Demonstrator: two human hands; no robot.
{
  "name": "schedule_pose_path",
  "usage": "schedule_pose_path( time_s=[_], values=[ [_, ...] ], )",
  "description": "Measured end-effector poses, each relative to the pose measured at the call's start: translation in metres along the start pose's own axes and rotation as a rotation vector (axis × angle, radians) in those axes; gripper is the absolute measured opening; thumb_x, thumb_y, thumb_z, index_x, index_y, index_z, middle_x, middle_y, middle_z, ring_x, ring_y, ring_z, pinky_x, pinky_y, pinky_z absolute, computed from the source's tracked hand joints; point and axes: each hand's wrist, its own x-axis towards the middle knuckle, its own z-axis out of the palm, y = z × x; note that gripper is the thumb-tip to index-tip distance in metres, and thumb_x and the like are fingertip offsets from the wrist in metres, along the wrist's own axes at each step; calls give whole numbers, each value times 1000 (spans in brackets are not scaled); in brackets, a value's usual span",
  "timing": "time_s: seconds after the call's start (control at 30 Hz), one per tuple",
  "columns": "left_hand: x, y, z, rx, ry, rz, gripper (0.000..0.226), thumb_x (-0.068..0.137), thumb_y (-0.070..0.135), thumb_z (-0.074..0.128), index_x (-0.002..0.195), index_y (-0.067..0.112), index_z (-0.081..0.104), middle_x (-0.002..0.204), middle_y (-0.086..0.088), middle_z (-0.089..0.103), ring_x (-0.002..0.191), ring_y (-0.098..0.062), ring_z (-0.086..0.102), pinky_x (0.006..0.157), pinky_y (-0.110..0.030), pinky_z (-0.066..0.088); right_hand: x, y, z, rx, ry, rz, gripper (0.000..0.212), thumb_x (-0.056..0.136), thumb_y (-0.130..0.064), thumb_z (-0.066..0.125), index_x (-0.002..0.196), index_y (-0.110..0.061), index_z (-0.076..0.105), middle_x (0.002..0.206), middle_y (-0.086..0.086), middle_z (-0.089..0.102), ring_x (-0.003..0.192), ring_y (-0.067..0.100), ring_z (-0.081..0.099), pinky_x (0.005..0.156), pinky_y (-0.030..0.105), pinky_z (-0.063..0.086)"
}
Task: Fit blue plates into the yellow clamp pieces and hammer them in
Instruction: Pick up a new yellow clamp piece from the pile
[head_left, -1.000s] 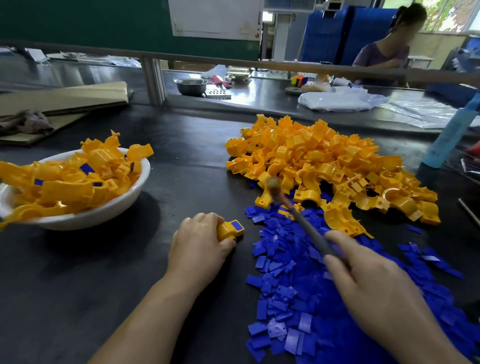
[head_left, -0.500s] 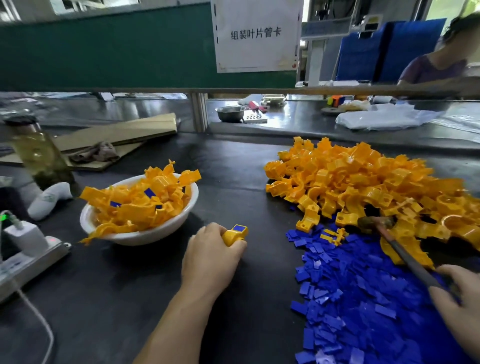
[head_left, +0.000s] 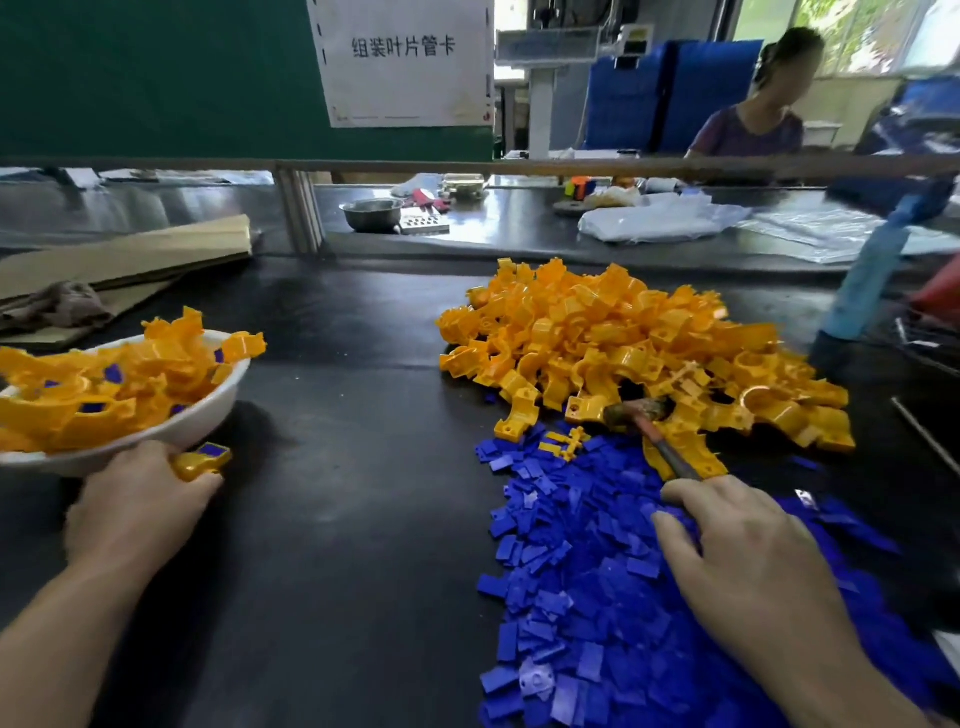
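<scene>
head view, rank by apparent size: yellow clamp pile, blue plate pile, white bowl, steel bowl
1-2. blue plate pile, yellow clamp pile: look alike, blue is nearer, so unranked
3. white bowl, partly out of frame
4. steel bowl

Paper sign (head_left: 402, 62) on green board (head_left: 156, 78), metal bowl (head_left: 372, 214) on far bench (head_left: 519, 231), rag (head_left: 57, 306) on cardboard (head_left: 130, 254), seated person (head_left: 748, 130) beyond
</scene>
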Motion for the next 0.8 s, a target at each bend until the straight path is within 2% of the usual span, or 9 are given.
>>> schedule_pose_path(
  time_s=[0.07,0.17,0.23,0.3,0.4,0.53,0.63,0.7,0.8],
  values=[
    [8,-13,11,20,-33,0,40,79,36,79,107,11,66,98,-16,67,90,-39,63,77,-54,55,0,1,3,24,28,-8,29,92,-46,44,115,-35,58,108,-13,56,101,8,51,87,32,44],
    [0,-5,18,62,-124,19,56,78,46,76,123,17,60,112,-11,67,99,-34,62,80,-51,54,0,1,7,50,39,-27,27,92,-45,45,114,-35,58,107,-14,56,98,7,51,84,30,43],
    [-10,13,13,129,-175,20,73,73,52,75,133,15,53,126,-13,62,112,-37,58,87,-51,51,0,2,9,68,38,-33,27,92,-44,45,115,-36,57,108,-14,54,98,6,50,85,30,43],
    [-27,38,2,161,-137,63,83,72,52,76,138,10,47,135,-17,55,120,-40,53,92,-53,49,2,4,10,80,46,-38,27,93,-44,46,117,-36,56,109,-15,54,98,4,50,86,29,44],
    [-72,86,-14,162,-30,269,79,80,55,69,144,16,43,148,-10,45,134,-33,43,100,-52,43,11,-3,8,107,73,-78,28,92,-41,50,118,-34,57,109,-15,55,100,5,50,86,27,45],
    [-123,145,-11,20,-238,478,68,88,64,51,145,30,41,151,8,41,139,-17,36,108,-42,35,44,-33,11,49,85,-256,30,92,-37,52,122,-32,54,111,-8,58,101,13,52,82,26,44],
    [-144,156,8,-36,-323,564,62,88,66,45,140,33,45,146,15,43,136,-11,37,107,-36,33,83,-49,18,-62,50,-324,34,91,-19,53,124,-27,53,114,0,58,101,21,52,81,34,49],
    [-151,151,20,21,-329,634,57,87,69,42,133,36,49,144,18,42,136,-8,34,106,-33,30,105,-52,24,-136,-26,-398,40,87,-5,54,123,-22,55,114,3,57,101,23,51,81,35,50],
    [-150,143,29,53,-293,694,58,88,71,36,134,38,49,146,19,37,140,-6,28,108,-31,26,123,-53,37,-249,-218,-519,39,87,-1,52,124,-14,54,119,7,55,111,26,50,85,33,48]
  ],
)
